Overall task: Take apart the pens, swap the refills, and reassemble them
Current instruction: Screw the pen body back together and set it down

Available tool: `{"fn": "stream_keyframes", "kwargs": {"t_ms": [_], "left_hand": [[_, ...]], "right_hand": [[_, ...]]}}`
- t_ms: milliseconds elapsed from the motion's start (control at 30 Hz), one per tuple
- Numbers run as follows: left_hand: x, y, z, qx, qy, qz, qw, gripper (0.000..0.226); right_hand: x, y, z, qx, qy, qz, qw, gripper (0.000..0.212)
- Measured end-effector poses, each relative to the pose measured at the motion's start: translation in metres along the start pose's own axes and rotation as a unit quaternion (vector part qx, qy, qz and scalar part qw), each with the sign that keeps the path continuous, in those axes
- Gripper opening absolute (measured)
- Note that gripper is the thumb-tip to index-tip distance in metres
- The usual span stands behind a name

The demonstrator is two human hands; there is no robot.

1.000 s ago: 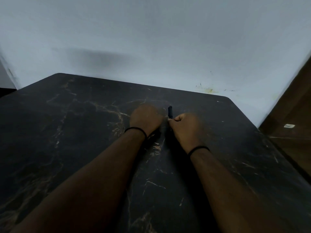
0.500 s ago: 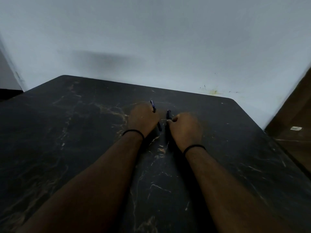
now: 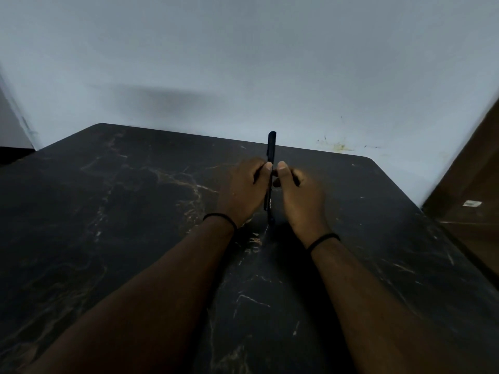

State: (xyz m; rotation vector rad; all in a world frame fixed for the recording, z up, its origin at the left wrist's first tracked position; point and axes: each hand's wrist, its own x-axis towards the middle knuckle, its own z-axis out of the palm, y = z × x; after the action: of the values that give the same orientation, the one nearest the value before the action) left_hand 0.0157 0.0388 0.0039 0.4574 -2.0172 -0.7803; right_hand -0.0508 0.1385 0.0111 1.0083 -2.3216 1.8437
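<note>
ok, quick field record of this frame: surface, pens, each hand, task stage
surface: dark marbled table against a pale wall
pens: dark pens held upright between both hands; how many cannot be told, it is too dark
left hand: gripping the pens from the left
right hand: gripping from the right, thumb up
wrists: black band on each
task stage: pens look still assembled; no loose refill visible
</note>
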Motion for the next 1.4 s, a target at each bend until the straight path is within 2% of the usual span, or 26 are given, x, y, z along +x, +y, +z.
{"fn": "stream_keyframes", "kwargs": {"t_ms": [133,300,433,567,667,767,900,1067,1233,1400], "left_hand": [[-0.001,-0.001,-0.004,-0.034,-0.005,0.008,0.999,0.025],[-0.002,-0.001,-0.007,-0.031,0.005,0.024,0.999,0.032],[-0.004,0.002,-0.008,-0.042,0.042,-0.006,0.998,0.058],[-0.002,-0.002,-0.013,-0.103,0.105,-0.067,0.987,0.056],[0.001,-0.005,-0.014,-0.087,0.123,-0.112,0.982,0.052],[0.002,-0.007,-0.013,-0.041,0.124,-0.108,0.985,0.050],[0.003,-0.008,-0.011,-0.007,0.111,-0.107,0.988,0.059],[0.003,-0.007,-0.013,-0.002,0.103,-0.100,0.990,0.059],[0.005,-0.009,-0.015,-0.010,0.121,-0.088,0.989,0.057],[0.005,-0.011,-0.020,-0.014,0.149,-0.088,0.985,0.057]], "right_hand": [[-0.003,0.003,0.005,0.034,-0.030,-0.030,0.999,0.018],[-0.003,0.003,0.005,0.062,-0.005,-0.055,0.997,0.009],[-0.001,0.007,0.005,0.012,0.005,-0.090,0.996,0.017],[0.001,0.013,0.005,-0.103,-0.071,-0.122,0.985,0.004],[0.001,0.013,0.005,-0.156,-0.109,-0.167,0.967,0.016],[-0.001,0.011,0.004,-0.160,-0.133,-0.204,0.956,0.010],[-0.006,0.005,0.001,-0.243,-0.121,-0.242,0.932,0.012],[-0.007,-0.001,0.005,-0.358,-0.075,-0.235,0.900,0.029],[-0.016,-0.009,0.009,-0.389,-0.032,-0.240,0.889,0.038],[-0.015,-0.006,0.007,-0.391,-0.050,-0.199,0.897,0.049]]}}
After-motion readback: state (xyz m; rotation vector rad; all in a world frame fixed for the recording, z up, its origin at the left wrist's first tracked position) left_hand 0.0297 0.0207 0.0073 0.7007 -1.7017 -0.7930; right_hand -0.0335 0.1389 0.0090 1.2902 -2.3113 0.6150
